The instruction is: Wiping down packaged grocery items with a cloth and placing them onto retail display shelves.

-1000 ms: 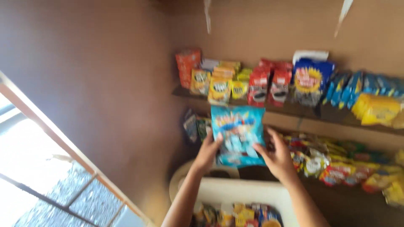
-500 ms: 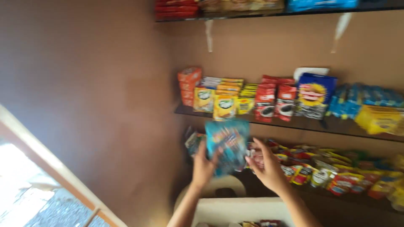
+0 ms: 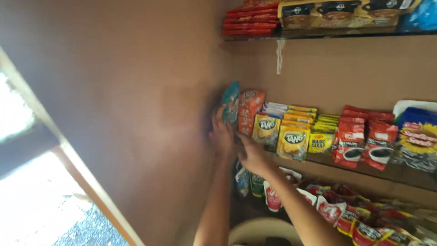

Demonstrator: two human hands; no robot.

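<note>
1. Your left hand (image 3: pixel 221 132) clamps the blue snack packet (image 3: pixel 231 102) upright against the orange box (image 3: pixel 250 110) at the shelf's (image 3: pixel 400 173) left end.
2. Your right hand (image 3: pixel 250 155) hovers beside it, fingers apart.
3. It looks light, soft and crinkly; hold its edges.

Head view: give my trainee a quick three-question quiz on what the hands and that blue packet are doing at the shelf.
1. True or false: the blue packet stands at the left end of the middle shelf, beside the orange box.
2. Which hand touches the blue packet? A) left hand B) right hand C) neither
3. Fill in: the yellow sachets sit to the ___ of the orange box.

Key
1. True.
2. A; its fingers rest on the packet's edge, while the right hand is lower, at the shelf front.
3. Right.
</note>
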